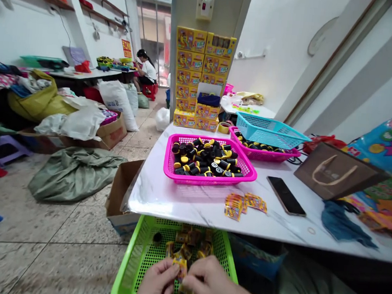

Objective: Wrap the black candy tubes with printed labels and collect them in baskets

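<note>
My left hand [158, 282] and my right hand [210, 282] meet over a green mesh basket [132, 269] at the bottom of the view. Both pinch one small yellow-orange packet [181, 267] between their fingertips. Several similar wrapped packets [191, 244] lie in the basket just beyond my fingers. A few more packets [244, 204] lie on the white table [165, 196]. Behind them stands a pink basket [248, 171] full of small black and yellow cylinders [205, 161].
A black phone [286, 196], a brown paper bag [336, 171] and a dark cloth [342, 224] lie on the right. A turquoise basket [268, 131] sits on another pink basket. Yellow boxes [201, 75] are stacked against a pillar. A person [147, 70] sits far back.
</note>
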{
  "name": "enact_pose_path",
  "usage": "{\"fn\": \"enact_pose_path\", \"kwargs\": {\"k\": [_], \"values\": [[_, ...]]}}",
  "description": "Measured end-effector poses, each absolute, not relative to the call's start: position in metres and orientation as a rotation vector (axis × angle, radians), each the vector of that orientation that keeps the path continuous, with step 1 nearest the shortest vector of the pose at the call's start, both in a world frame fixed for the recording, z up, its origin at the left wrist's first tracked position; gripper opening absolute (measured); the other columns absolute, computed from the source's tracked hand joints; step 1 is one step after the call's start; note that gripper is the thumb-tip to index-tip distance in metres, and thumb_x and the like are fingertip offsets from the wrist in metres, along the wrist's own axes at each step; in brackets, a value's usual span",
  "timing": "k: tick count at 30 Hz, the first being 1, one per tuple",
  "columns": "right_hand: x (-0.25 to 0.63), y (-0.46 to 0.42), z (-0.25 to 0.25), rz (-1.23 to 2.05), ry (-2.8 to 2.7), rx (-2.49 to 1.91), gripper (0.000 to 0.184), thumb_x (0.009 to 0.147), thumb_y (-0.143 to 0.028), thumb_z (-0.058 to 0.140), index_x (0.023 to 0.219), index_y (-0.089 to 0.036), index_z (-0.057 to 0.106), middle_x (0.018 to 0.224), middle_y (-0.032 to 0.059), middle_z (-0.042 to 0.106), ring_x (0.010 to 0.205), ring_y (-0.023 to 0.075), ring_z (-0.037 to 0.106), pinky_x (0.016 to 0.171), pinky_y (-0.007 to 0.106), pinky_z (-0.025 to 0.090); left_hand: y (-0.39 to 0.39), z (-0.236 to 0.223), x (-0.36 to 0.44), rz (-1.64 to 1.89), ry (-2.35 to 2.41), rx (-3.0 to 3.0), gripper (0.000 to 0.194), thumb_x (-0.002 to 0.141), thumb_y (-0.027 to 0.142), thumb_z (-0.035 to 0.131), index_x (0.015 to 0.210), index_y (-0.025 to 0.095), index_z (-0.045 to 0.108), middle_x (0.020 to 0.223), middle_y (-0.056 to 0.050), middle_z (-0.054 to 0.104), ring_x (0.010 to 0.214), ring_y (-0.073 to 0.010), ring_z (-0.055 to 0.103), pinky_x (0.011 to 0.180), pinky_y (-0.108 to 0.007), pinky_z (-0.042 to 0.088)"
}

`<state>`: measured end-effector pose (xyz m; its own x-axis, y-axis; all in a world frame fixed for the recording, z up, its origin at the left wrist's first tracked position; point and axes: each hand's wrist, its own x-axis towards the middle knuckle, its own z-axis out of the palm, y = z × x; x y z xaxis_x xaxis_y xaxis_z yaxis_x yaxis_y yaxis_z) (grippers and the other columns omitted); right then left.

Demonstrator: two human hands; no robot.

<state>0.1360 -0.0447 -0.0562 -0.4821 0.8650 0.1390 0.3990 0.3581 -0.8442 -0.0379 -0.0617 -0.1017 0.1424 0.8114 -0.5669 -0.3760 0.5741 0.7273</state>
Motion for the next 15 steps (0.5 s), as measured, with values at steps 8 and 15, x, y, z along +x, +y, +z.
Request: {"fn": "enact_pose_path", "kwargs": {"k": [8,15], "values": [[0.17,0.137,0.079,0.118,-2.341,-1.318,0.02,0.091,-0.026,0.055,0.093,-0.019,0.074,0.092,0.0055,0.07,0.085,0.0162,0.064,0.08,0.026,0.046,-0.048,-0.069,-0.051,0.966,0.984,0.451,0.041,0.063,0.046,0.084,0.071,0.01,0.066,0.059,-0.001,0.061,0.032,0.0029,0.028,0.035,-0.015,0.007],[0.142,0.221,0.071,0.104,-2.811,-1.475,0.022,0.064,-0.021,0.078,0.086,-0.022,0.079,0.096,0.0082,0.068,0.083,0.0228,0.066,0.067,0.027,0.047,-0.012,-0.031,-0.061,1.004,0.94,0.436,0.043,0.057,0.039,0.089,0.077,0.007,0.07,0.047,0.006,0.043,0.041,0.0001,0.027,0.036,-0.012,0.012]]}}
